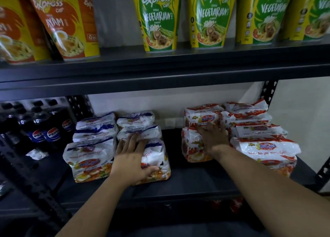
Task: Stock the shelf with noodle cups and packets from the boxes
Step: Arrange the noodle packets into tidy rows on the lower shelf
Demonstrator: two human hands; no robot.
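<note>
Squaring packets — left hand [133,162] flat on blue-trimmed packet [157,162], right hand [213,138] spread on red packets [195,143]; next, likely fetch more.

Upper shelf [160,70]: dark metal, matt painted finish, smooth edge. Perforated upright [268,92] at 3 o'clock: same dark matt metal, punched holes.

Vegetarian noodle cups [157,18], 12 to 2 o'clock: printed green-and-yellow wrap, smooth, satin sheen. Ayam noodle cups [66,22], 10 o'clock: orange-and-yellow wrap, same slight gloss.

Blue-trimmed noodle packets [92,147], centre-left: thin white plastic film, glossy, crinkled, seams puckered. Red-trimmed noodle packets [264,151], 4 o'clock: same glossy, wrinkled film.

Pepsi bottles [51,129], 9 o'clock: dark clear plastic, smooth, shiny; glossy labels.

Lower shelf [187,181]: dark, matt, slightly dusty-looking board.

Back wall [171,102]: pale, flat matt.
</note>
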